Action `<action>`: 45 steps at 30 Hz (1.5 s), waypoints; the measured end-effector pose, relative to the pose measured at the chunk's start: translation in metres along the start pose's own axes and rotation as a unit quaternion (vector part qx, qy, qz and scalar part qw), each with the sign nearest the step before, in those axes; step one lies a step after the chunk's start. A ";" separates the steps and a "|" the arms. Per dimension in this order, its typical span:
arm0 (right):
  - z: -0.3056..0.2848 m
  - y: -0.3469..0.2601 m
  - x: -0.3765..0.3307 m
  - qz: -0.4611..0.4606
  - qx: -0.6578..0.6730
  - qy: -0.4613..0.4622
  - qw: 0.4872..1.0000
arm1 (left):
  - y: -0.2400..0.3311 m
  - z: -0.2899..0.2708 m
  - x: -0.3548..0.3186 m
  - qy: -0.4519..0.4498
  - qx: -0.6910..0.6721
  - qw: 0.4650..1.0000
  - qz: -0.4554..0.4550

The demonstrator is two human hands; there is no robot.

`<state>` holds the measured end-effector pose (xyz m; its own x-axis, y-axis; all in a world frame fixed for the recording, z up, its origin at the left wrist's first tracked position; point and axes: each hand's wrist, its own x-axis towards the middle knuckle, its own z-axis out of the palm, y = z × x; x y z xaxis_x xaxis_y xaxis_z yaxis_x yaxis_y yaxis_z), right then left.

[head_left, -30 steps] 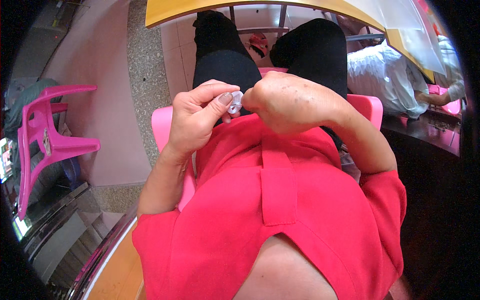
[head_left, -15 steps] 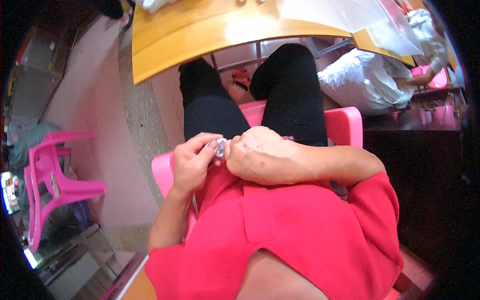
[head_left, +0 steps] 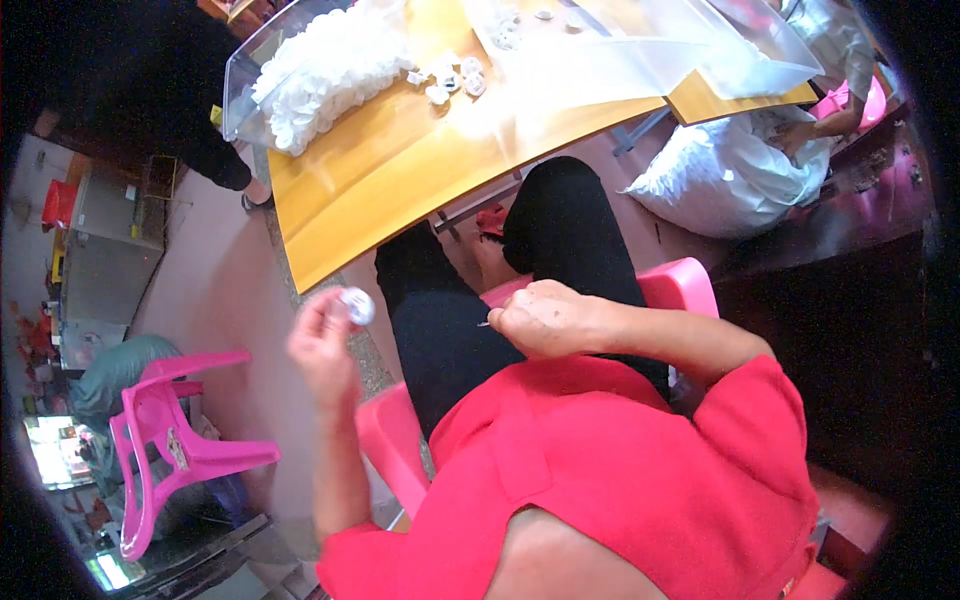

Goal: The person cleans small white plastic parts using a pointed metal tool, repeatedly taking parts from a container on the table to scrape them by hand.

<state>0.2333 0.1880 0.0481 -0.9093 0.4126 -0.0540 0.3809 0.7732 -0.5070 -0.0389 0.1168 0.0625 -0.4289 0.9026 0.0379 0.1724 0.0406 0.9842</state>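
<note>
Raised at the left, level with the table's near corner, my left hand (head_left: 325, 338) pinches a small white round plastic piece (head_left: 358, 306) between thumb and fingers. Over my lap my right hand (head_left: 545, 318) is closed in a fist. A thin, light tip (head_left: 484, 323) pokes out by its thumb; the rest of that object is hidden in the palm. On the yellow wooden table (head_left: 345, 220) lie several similar small white round pieces (head_left: 448, 78) in a loose group. Behind them, a clear plastic bin (head_left: 240, 95) holds a heap of white pieces (head_left: 320, 75).
A second clear bin (head_left: 640, 65) stands at the table's right. Right of the table, a person's arm (head_left: 838, 122) reaches to a large white sack (head_left: 735, 180). Another person in dark clothes (head_left: 150, 90) stands at the far left. A pink plastic chair (head_left: 190, 440) is on the left.
My hands have moved apart. The left hand has gone left and up with the white piece, while the right stays closed over my lap. The view has shifted, showing more of the table.
</note>
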 end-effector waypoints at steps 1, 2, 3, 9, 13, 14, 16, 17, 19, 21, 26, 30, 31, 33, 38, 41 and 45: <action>0.002 0.005 0.001 0.013 0.027 -0.002 1.000 | 0.018 0.000 0.027 0.011 0.029 0.999 0.031; 0.006 0.011 0.004 0.030 0.038 -0.005 0.999 | 0.033 0.000 0.058 0.020 0.036 0.997 0.069; 0.011 0.018 0.005 0.048 0.049 -0.009 0.998 | 0.047 0.004 0.091 0.028 0.041 0.993 0.107; 0.022 0.038 -0.004 0.037 0.004 0.011 0.999 | 0.116 0.024 0.271 0.193 0.202 0.911 0.304; 0.005 0.041 -0.002 0.038 0.019 0.022 0.999 | 0.102 0.024 0.342 0.155 0.276 0.930 0.187; 0.003 0.042 -0.001 0.035 0.018 0.022 0.999 | 0.093 0.017 0.350 0.186 0.345 0.897 0.207; 0.004 0.047 -0.003 0.049 0.023 0.043 0.998 | 0.076 0.056 0.340 0.278 0.484 0.740 0.376; 0.001 0.049 -0.002 0.050 0.023 0.049 0.997 | 0.075 0.072 0.324 0.238 0.478 0.711 0.457; -0.002 0.049 -0.003 0.056 0.024 0.039 0.997 | 0.066 0.120 0.288 0.128 0.407 0.721 0.546; -0.006 0.047 -0.003 0.045 0.030 0.038 0.998 | 0.051 0.157 0.261 -0.003 0.387 0.735 0.558; -0.001 0.047 -0.002 0.041 0.026 0.042 0.998 | 0.020 0.200 0.254 -0.069 0.404 0.776 0.480; -0.003 0.049 -0.004 0.048 0.030 0.041 0.998 | 0.013 0.215 0.263 -0.100 0.494 0.758 0.414; -0.004 0.049 -0.004 0.049 0.030 0.042 0.997 | 0.013 0.218 0.265 -0.105 0.508 0.755 0.400; -0.005 0.049 -0.005 0.049 0.032 0.046 0.997 | 0.009 0.221 0.269 -0.099 0.509 0.749 0.412; -0.007 0.049 -0.004 0.036 0.036 0.055 0.997 | -0.001 0.221 0.280 -0.078 0.456 0.762 0.453; -0.005 0.047 -0.003 0.038 0.034 0.048 0.998 | 0.001 0.217 0.276 -0.078 0.395 0.792 0.459; -0.003 0.043 -0.005 0.044 0.056 0.060 0.996 | 0.022 0.198 0.234 -0.090 0.138 0.940 0.299</action>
<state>0.2552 0.2205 0.0286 -0.8438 0.5367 -0.0025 0.4316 0.6758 -0.5976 0.0397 0.4141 0.0589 -0.0304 0.8565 0.5152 0.5693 -0.4089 0.7132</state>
